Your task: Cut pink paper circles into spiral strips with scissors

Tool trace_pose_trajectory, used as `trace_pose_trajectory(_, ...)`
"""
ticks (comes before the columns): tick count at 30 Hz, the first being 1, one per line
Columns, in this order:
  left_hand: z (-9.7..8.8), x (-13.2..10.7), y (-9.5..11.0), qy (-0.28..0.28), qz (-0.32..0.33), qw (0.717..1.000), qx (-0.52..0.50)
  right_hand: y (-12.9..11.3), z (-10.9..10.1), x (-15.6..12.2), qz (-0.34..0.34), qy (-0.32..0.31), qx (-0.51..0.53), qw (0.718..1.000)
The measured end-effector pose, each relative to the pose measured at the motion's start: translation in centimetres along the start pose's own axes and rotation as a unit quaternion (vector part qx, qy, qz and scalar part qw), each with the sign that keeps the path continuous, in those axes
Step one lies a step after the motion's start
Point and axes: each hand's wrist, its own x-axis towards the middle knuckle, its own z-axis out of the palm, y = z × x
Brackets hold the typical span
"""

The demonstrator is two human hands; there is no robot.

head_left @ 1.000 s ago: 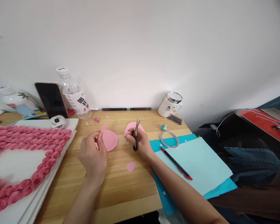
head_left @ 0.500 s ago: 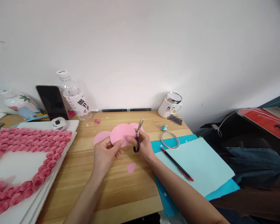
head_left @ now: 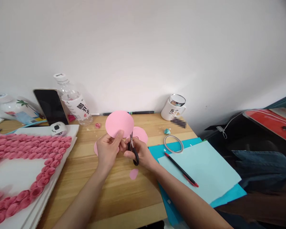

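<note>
Between the thumb and fingers of my left hand [head_left: 109,147] is a pink paper circle [head_left: 119,123], held up above the table. My right hand [head_left: 139,152] is closed on a small pair of scissors [head_left: 132,147] with black handles, the blades pointing up beside the circle's lower right edge. Both hands are close together, fingertips nearly meeting. More pink paper circles [head_left: 142,135] lie on the table behind and partly under my hands. A small pink paper scrap [head_left: 133,174] lies in front of my right hand.
At left, rolled pink paper flowers [head_left: 43,181] cover part of a white board [head_left: 16,170]. A bottle [head_left: 75,103] and phone [head_left: 50,106] stand behind it. At right are a mug [head_left: 171,109], tape ring [head_left: 173,144], black pen [head_left: 181,169] and pale blue paper [head_left: 209,171].
My left hand has lifted the pink circle up and to the left, turning it more upright. My right hand with the scissors has moved slightly left and down, its thumb coming away from the paper.
</note>
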Motion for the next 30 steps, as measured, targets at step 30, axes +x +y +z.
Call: trace_pose_trajectory(30,-0.6,-0.8,-0.9,0.021,0.008,0.999,0.048,-0.5,0.7,-0.3,0.010,-0.012,0.001,1.000)
